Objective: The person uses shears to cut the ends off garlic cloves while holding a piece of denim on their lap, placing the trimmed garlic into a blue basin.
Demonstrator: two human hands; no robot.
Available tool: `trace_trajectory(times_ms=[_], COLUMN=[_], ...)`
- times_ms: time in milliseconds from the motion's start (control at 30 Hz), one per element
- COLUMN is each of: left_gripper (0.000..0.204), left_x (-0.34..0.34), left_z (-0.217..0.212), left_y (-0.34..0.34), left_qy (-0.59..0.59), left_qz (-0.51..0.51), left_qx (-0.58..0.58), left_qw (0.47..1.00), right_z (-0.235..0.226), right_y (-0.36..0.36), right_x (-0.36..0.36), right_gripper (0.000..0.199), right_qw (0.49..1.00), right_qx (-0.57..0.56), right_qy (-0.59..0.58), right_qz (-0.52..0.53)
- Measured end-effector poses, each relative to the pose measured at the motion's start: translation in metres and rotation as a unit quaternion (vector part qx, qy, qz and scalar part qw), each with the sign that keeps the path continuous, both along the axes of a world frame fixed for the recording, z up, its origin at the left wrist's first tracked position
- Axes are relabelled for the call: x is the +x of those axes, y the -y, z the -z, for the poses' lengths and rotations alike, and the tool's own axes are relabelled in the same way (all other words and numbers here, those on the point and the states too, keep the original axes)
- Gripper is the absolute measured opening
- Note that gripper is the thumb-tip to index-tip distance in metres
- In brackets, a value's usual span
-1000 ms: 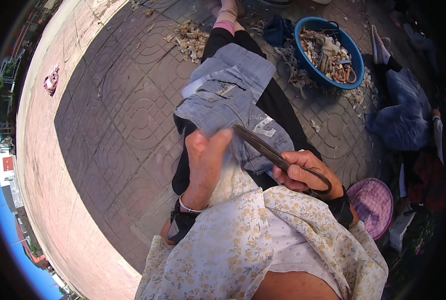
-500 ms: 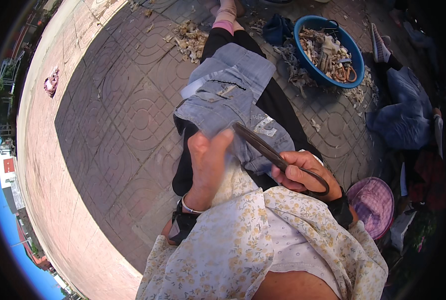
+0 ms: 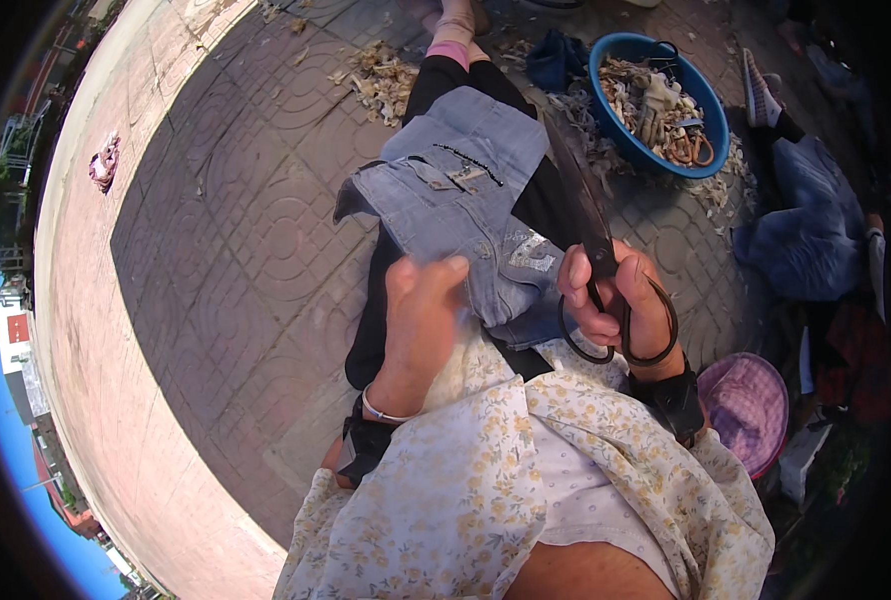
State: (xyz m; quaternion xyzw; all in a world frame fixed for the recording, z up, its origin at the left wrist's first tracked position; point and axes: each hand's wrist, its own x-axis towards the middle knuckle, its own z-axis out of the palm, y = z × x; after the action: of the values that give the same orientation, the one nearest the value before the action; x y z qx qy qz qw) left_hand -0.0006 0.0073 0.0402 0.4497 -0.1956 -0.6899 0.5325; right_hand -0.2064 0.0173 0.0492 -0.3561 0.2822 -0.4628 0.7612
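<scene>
A piece of light blue denim [image 3: 456,205] with pockets lies across my lap, over my black trousers. My left hand [image 3: 421,315] grips its near edge, fingers curled into the cloth. My right hand [image 3: 616,305] holds large dark scissors [image 3: 591,240] by the loop handles. Their blades are together and point away from me, past the right side of the denim.
A blue basin [image 3: 706,110] full of pale scraps stands at the upper right, with more scraps scattered around it. More denim [image 3: 806,230] lies at the right. A purple round hat [image 3: 746,405] sits by my right elbow. Patterned paving [image 3: 236,250] spreads to the left.
My right hand has swung the scissors from lying across the denim to pointing away along its right side. My left hand has shifted its hold on the cloth's near edge.
</scene>
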Motion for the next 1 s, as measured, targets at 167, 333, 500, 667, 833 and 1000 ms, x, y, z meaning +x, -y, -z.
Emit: trace_trajectory(times_ms=[167, 333, 500, 667, 833, 1000], left_gripper=[0.003, 0.004, 0.003, 0.004, 0.005, 0.005], left_x=[0.004, 0.001, 0.001, 0.0, 0.002, 0.002], left_z=[-0.013, -0.014, -0.013, -0.014, -0.013, -0.01], left_y=[0.006, 0.006, 0.005, 0.006, 0.004, 0.003], left_qy=[0.001, 0.008, 0.005, 0.025, 0.025, 0.054], left_qz=[-0.006, -0.014, -0.009, -0.002, 0.01, 0.005], left_qx=[-0.054, -0.04, -0.06, -0.046, -0.08, -0.085], left_qw=[0.999, 0.999, 0.998, 0.999, 0.996, 0.995], right_z=[0.009, 0.006, 0.0, 0.0, -0.001, -0.002], right_y=[-0.019, -0.027, -0.026, -0.027, -0.026, -0.026], right_x=[-0.008, -0.013, -0.015, -0.015, -0.014, -0.014], right_gripper=[0.039, 0.032, 0.032, 0.032, 0.034, 0.034], right_qw=[0.991, 0.984, 0.977, 0.977, 0.975, 0.975], right_qx=[0.035, 0.065, 0.088, 0.1, 0.103, 0.1], right_qy=[-0.03, -0.051, -0.076, -0.077, -0.09, -0.1], right_qz=[-0.128, -0.159, -0.181, -0.173, -0.175, -0.173])
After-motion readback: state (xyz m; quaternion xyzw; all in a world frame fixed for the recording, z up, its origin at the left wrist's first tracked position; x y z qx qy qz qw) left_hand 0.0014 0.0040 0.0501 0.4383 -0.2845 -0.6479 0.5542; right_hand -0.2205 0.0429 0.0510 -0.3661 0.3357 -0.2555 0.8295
